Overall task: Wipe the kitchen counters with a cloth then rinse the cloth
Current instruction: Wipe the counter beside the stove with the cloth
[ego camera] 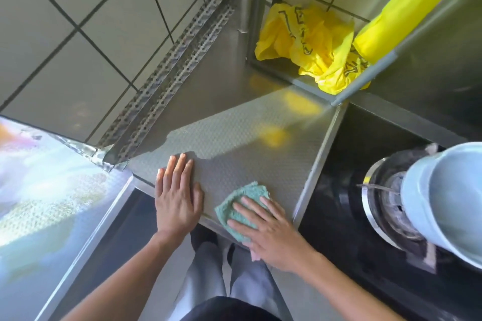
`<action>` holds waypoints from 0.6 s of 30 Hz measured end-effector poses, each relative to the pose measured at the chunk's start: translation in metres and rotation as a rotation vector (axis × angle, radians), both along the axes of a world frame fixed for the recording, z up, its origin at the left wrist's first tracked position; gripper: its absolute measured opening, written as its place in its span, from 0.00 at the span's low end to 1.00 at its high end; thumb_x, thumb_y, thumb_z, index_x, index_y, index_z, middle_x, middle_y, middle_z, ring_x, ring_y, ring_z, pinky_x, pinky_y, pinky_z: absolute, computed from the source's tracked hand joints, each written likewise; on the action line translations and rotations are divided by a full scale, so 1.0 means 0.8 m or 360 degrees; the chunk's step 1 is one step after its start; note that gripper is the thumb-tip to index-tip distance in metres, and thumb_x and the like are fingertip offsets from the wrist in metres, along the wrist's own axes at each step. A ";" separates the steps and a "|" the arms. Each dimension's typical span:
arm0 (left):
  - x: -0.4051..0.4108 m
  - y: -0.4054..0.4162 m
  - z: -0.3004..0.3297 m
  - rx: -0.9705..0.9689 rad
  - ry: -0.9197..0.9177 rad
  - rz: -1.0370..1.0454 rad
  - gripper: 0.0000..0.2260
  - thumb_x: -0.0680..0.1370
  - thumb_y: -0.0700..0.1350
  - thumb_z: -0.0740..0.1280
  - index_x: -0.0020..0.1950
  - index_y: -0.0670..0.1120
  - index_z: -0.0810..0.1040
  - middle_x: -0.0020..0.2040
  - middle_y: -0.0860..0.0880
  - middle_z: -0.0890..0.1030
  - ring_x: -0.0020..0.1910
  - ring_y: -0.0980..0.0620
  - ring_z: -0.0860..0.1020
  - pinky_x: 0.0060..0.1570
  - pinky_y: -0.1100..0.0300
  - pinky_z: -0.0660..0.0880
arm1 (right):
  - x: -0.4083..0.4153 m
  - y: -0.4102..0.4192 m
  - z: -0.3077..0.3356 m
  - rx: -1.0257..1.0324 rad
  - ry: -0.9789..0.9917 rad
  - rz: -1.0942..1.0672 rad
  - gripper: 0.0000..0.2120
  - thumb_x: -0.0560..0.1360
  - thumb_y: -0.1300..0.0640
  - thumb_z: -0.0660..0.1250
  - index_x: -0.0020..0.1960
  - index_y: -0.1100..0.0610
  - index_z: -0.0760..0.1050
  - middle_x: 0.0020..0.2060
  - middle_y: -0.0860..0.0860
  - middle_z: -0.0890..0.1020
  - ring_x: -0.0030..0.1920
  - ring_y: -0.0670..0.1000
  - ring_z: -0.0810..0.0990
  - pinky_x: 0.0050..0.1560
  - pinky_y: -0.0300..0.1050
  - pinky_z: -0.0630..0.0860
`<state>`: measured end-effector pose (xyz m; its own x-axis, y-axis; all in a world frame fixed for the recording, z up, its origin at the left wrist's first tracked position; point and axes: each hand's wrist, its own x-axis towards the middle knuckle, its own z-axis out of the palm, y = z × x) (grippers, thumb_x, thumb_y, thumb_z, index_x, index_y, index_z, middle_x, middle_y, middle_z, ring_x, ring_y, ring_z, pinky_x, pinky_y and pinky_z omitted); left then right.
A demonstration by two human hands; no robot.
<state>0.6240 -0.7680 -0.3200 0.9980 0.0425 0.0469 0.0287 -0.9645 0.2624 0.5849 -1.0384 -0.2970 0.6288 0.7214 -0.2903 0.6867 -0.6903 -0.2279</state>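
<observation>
a: state the grip and the location of the cloth.

b: the right hand lies flat on the green cloth, fingers spread and pressing down, not clenched around it. the cloth sits directly under that palm, at the near edge of the textured tabletop, with one corner overhanging the edge.

a: and the left hand?

b: released, palm down on the bare tabletop just beside the cloth, holding nothing (it appears to serve as a brace).

a: which relation governs the next stroke?

b: the unwiped surface extends away from the right-hand grip, toward the yellow bag at the far corner. the cloth's long axis runs roughly along the fingers. the right hand is nearer, so it is likely to push forward.
</observation>
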 end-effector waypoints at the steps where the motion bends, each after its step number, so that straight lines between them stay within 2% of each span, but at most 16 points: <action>1: 0.000 0.000 0.003 0.0006 0.0019 0.0000 0.25 0.83 0.51 0.57 0.79 0.43 0.68 0.82 0.45 0.64 0.84 0.46 0.56 0.82 0.42 0.55 | 0.000 -0.027 0.004 -0.0047 -0.0004 0.0057 0.26 0.84 0.45 0.53 0.82 0.44 0.57 0.83 0.50 0.54 0.84 0.54 0.48 0.80 0.60 0.46; 3: 0.000 -0.002 0.010 0.0008 0.0069 0.0000 0.25 0.83 0.51 0.57 0.79 0.42 0.67 0.82 0.45 0.64 0.84 0.45 0.56 0.82 0.41 0.55 | 0.025 -0.067 0.011 -0.0106 0.0004 -0.0030 0.27 0.85 0.45 0.52 0.83 0.43 0.53 0.84 0.48 0.51 0.84 0.52 0.45 0.80 0.58 0.46; 5: 0.001 -0.004 0.019 -0.0015 0.0138 -0.0007 0.25 0.84 0.51 0.56 0.80 0.42 0.66 0.83 0.44 0.63 0.85 0.45 0.54 0.82 0.41 0.53 | 0.069 -0.078 0.013 -0.0119 0.0006 -0.0356 0.27 0.85 0.45 0.51 0.83 0.43 0.49 0.84 0.47 0.47 0.83 0.51 0.40 0.81 0.58 0.43; 7: 0.001 -0.004 0.028 -0.0072 0.0233 -0.0002 0.26 0.85 0.52 0.53 0.81 0.42 0.64 0.84 0.45 0.60 0.85 0.45 0.51 0.83 0.42 0.48 | 0.118 -0.057 0.012 -0.0098 -0.0036 -0.0717 0.27 0.86 0.46 0.51 0.83 0.44 0.48 0.84 0.49 0.46 0.83 0.54 0.40 0.82 0.60 0.42; 9: -0.002 -0.003 0.035 -0.0151 0.0322 0.0021 0.26 0.85 0.53 0.52 0.81 0.43 0.64 0.84 0.46 0.59 0.85 0.46 0.49 0.84 0.45 0.45 | 0.161 -0.012 0.010 -0.0091 -0.0053 -0.0916 0.27 0.86 0.45 0.51 0.84 0.45 0.50 0.84 0.52 0.47 0.84 0.57 0.42 0.81 0.63 0.43; 11: -0.012 0.000 0.043 -0.0229 0.0366 0.0033 0.23 0.85 0.50 0.57 0.80 0.44 0.67 0.83 0.46 0.61 0.85 0.47 0.52 0.84 0.47 0.47 | 0.186 0.044 0.012 -0.0078 -0.0053 -0.0924 0.27 0.85 0.44 0.53 0.83 0.45 0.53 0.84 0.54 0.50 0.83 0.59 0.45 0.81 0.64 0.45; 13: -0.033 0.004 0.053 -0.0368 0.0364 0.0025 0.19 0.84 0.46 0.62 0.75 0.45 0.73 0.80 0.48 0.68 0.83 0.49 0.58 0.83 0.48 0.56 | 0.191 0.094 0.020 -0.0047 -0.0043 -0.0818 0.27 0.83 0.46 0.60 0.81 0.46 0.60 0.83 0.55 0.57 0.82 0.60 0.53 0.78 0.64 0.54; 16: -0.085 0.014 0.066 -0.0603 0.0349 0.0141 0.15 0.84 0.45 0.64 0.70 0.52 0.76 0.75 0.54 0.74 0.78 0.54 0.68 0.76 0.53 0.68 | 0.172 0.133 0.032 0.0060 0.0032 -0.0631 0.28 0.74 0.49 0.76 0.73 0.49 0.74 0.76 0.55 0.71 0.73 0.61 0.68 0.70 0.61 0.67; 18: -0.128 0.024 0.071 -0.0696 0.0379 0.0296 0.15 0.84 0.46 0.63 0.70 0.56 0.74 0.71 0.60 0.75 0.72 0.59 0.73 0.71 0.58 0.72 | 0.150 0.131 0.035 0.0033 0.0040 -0.0434 0.31 0.69 0.47 0.80 0.70 0.50 0.76 0.72 0.54 0.74 0.70 0.59 0.70 0.68 0.58 0.68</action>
<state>0.5217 -0.7490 -0.2634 0.9527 0.1846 -0.2416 0.2965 -0.7396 0.6043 0.7052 -0.9338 -0.2686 0.7934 0.5323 -0.2952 0.4701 -0.8440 -0.2583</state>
